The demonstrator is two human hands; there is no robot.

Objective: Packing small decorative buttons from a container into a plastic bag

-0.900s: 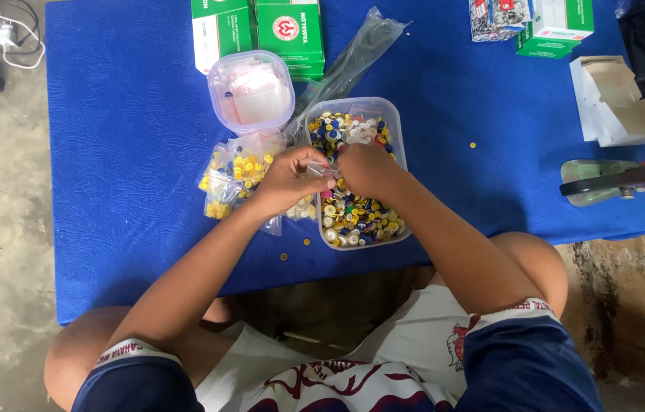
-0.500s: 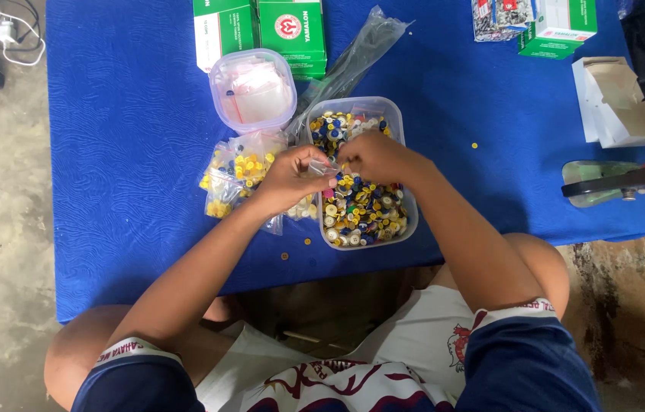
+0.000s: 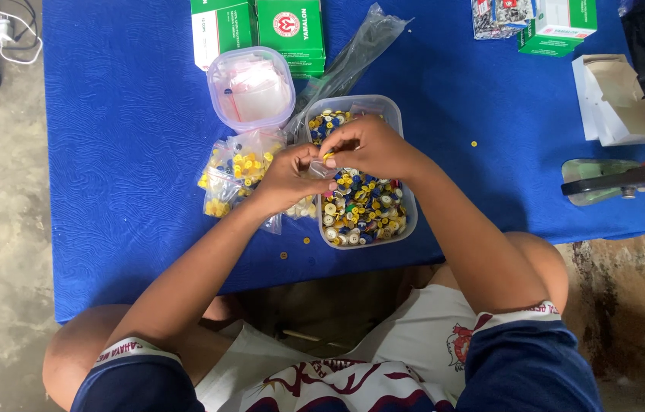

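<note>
We look down at our two hands meeting over a clear tub [image 3: 395, 221] of mixed-colour buttons on a blue table [image 3: 124, 152]. Our left hand [image 3: 286, 177] pinches a small clear bag [image 3: 319, 169]; our right hand [image 3: 368, 145], fingers curled nearly closed, holds a yellow button [image 3: 328, 156] at the bag's mouth. A loose pinch could drop it beside the tub. Filled bags [image 3: 235, 172] lie left of the tub, a round lidded container [image 3: 251, 88] and green boxes [image 3: 261, 30] beyond it.
</note>
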